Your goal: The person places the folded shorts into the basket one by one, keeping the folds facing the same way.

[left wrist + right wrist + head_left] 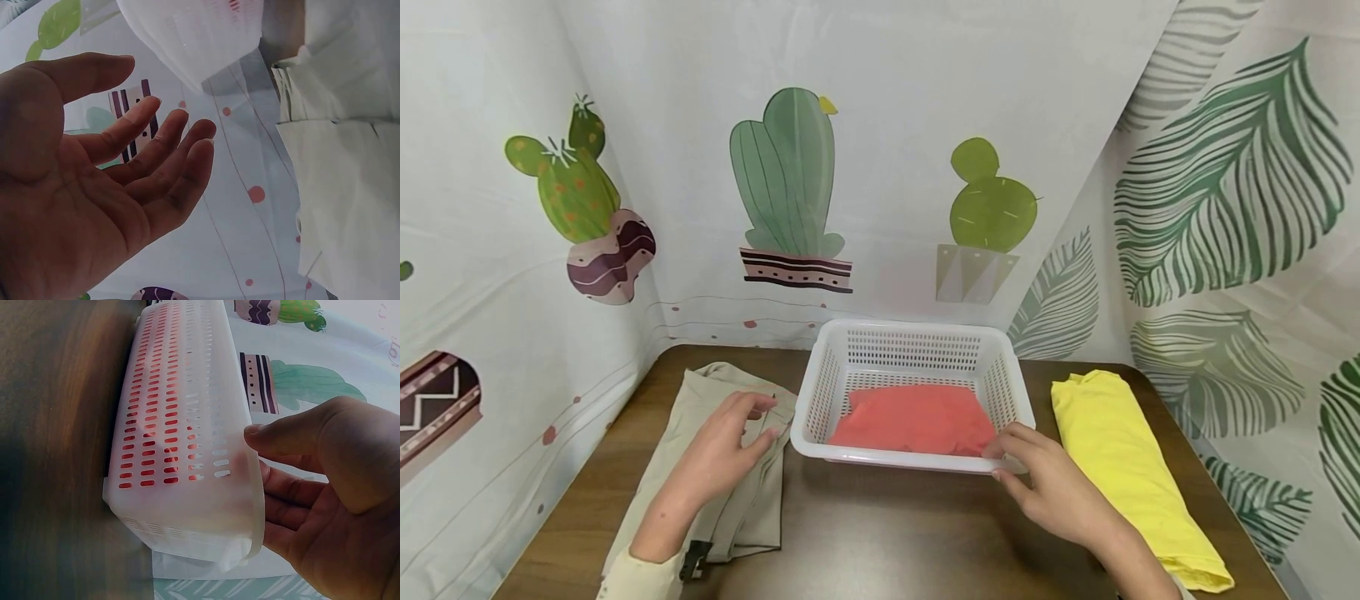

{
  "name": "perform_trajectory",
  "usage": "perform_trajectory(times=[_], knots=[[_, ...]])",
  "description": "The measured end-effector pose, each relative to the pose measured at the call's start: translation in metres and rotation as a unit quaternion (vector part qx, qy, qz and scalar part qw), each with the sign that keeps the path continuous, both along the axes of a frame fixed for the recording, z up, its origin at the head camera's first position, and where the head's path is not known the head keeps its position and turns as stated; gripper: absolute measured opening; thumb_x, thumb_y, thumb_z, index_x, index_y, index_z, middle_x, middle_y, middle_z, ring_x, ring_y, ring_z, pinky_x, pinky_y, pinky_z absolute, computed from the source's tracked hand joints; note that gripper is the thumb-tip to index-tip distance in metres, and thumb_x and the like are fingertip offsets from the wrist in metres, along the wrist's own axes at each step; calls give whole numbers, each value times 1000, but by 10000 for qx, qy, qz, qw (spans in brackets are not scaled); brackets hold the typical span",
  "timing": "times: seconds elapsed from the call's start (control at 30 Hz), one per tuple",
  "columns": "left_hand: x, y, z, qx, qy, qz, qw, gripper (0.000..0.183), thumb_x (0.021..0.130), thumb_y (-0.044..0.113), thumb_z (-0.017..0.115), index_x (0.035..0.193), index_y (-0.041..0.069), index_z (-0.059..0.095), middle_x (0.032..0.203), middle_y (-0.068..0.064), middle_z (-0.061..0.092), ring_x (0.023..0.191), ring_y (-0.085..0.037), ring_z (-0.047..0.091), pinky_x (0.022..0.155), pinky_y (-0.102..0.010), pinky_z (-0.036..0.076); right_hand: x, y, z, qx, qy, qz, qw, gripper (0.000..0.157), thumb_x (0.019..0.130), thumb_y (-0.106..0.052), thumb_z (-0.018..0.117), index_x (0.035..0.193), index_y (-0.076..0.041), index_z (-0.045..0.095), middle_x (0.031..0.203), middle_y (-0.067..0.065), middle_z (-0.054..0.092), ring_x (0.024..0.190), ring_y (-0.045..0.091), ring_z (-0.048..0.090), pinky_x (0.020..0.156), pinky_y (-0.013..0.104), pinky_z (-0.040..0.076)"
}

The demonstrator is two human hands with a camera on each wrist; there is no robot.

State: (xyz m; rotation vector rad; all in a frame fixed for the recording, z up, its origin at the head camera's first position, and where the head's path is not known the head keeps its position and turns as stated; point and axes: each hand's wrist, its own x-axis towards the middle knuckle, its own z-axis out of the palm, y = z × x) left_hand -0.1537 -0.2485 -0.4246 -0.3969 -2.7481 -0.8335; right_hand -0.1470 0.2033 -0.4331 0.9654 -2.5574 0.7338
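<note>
A white perforated plastic basket (895,457) stands at the back middle of the table with a folded coral-red cloth (917,417) lying inside. My right hand (1052,483) pinches the basket's front right corner. In the right wrist view its thumb (284,434) lies on the outer side of the rim and the other fingers reach behind it. My left hand (718,454) hovers over a folded beige garment (752,517), left of the basket. In the left wrist view that hand (119,169) holds nothing, its fingers loosely bent and apart from the basket wall (200,37).
To the right of the basket lies a folded bright yellow cloth (1127,467), running along the table's right side. The dark brown wooden table (880,533) is backed by a white curtain (895,67) printed with cacti and leaves.
</note>
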Motion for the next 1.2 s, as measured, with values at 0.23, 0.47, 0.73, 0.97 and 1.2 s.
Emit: perform_trajectory(times=[0.23,0.47,0.73,0.97,1.2], knots=[[1,-6,-3,-110,-151,192,9996,40,90,18,75,126,6,60,122,-8,60,115,-28,58,95,-51,48,1,0,-1,-34,-57,60,10000,34,81,-4,77,102,-28,65,106,-17,60,101,2,57,91,14,43],[0,-15,-11,-285,-202,307,9989,41,90,15,74,126,3,59,122,-13,61,115,-33,59,96,-53,47,0,0,0,-68,-24,126,9999,34,82,-3,76,103,-27,66,106,-15,60,101,4,58,92,14,42],[-3,-29,-24,-469,-240,335,9980,44,90,14,73,127,-2,57,123,-18,61,117,-37,57,99,-53,45,1,-1,-1,-55,39,85,9999,33,81,-3,77,102,-27,66,106,-14,61,100,4,58,92,13,41],[-3,-44,-31,-591,-221,399,9972,45,88,11,73,127,-5,57,125,-22,60,119,-41,55,99,-56,44,1,0,-1,48,-5,80,10000,31,83,-6,76,103,-28,65,105,-15,61,100,2,57,90,17,45],[0,-59,-37,-850,-237,514,9948,46,89,12,73,130,0,57,130,-21,58,120,-44,54,98,-59,43,1,0,0,12,47,83,10000,32,82,-5,76,103,-27,66,106,-14,60,100,2,57,90,13,42]])
